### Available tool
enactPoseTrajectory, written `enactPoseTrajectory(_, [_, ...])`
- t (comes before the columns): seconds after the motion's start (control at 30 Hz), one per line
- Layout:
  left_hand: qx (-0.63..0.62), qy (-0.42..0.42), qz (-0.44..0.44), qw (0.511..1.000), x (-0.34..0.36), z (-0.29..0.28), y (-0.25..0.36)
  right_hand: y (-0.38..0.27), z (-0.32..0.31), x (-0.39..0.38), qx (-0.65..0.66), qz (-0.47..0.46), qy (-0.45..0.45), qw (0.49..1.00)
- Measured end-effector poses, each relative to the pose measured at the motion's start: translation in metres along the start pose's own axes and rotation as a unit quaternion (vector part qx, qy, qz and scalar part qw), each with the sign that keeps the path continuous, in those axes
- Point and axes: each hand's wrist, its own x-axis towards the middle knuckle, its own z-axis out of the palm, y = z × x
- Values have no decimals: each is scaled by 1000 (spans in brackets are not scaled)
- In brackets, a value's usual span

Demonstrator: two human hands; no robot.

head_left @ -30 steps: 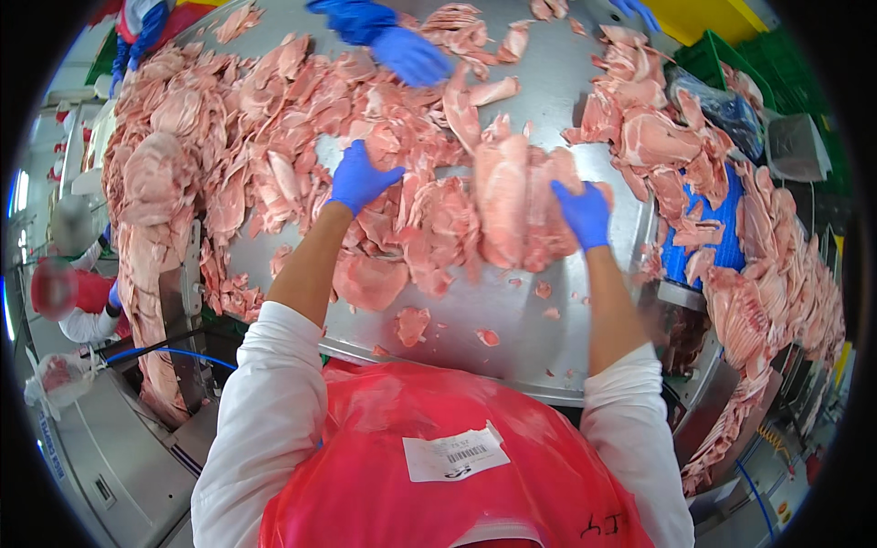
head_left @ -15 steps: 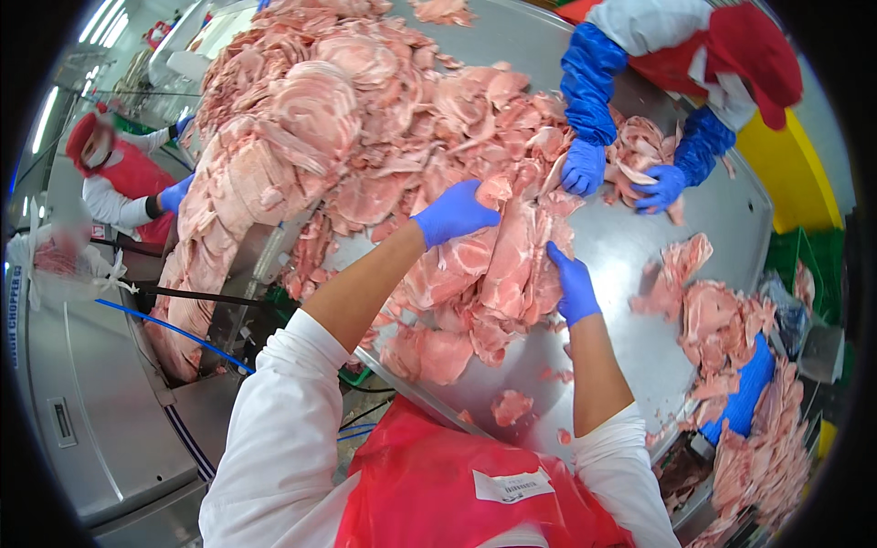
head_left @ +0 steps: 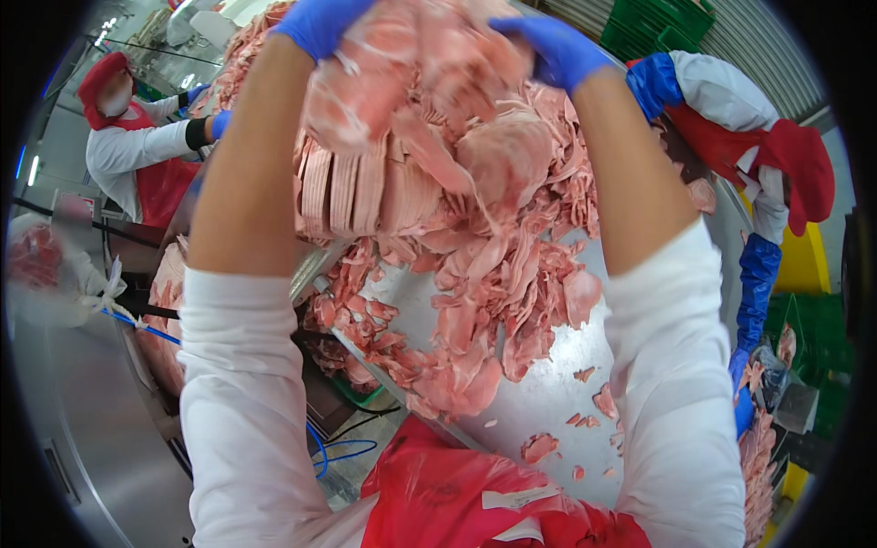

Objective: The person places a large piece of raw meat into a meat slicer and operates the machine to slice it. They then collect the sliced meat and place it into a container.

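At the top of the view both my arms reach far forward in blue gloves. A large blurred bunch of pale pink raw meat slices (head_left: 411, 68) is held up between them. My left hand (head_left: 326, 23) grips the bunch's left side, its fingertips partly cut off by the picture's edge. On the right side my right hand (head_left: 554, 52) is closed against the slices, thumb side inward. Below the bunch lie a neat row of stacked meat slices (head_left: 352, 187) and a loose heap of slices (head_left: 470, 315) on the steel table (head_left: 525, 411).
To the right a co-worker (head_left: 735, 119) in a red cap and blue sleeves leans by the table, one arm toward more meat. Another co-worker (head_left: 137, 146) stands at the left by the meat line. Green crates (head_left: 653, 23) stand at the back; a steel machine (head_left: 91, 393) is at left.
My hands have moved up and forward from the table's middle, lifting meat slices with them. The right co-worker's hands have left the slices there, one arm now reaching down the table's right side.
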Motion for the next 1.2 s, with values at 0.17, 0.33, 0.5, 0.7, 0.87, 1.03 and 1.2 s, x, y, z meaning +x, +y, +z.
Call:
enactPoseTrajectory(0.17, [26,153,55,986,26,5,-82,16,37,11,-376,-17,32,926])
enactPoseTrajectory(0.33, [-150,212,-15,966,-196,135,-27,124,16,-160,-362,-172,85,912])
enactPoseTrajectory(0.5, [40,-85,-122,988,-445,246,-22,299,-22,-379,-359,-30,403,841])
enactPoseTrajectory(0.7, [141,-120,-101,978,-489,319,-48,388,129,-377,-294,22,451,842])
enactPoseTrajectory(0.87, [67,-2,-80,995,-392,326,-104,352,156,-267,-245,6,505,828])
enactPoseTrajectory(1.03, [199,37,-67,977,-346,332,-226,352,169,-244,-328,52,447,830])
enactPoseTrajectory(1.2, [281,59,-55,956,-361,322,-159,348,105,-394,-359,-47,408,838])
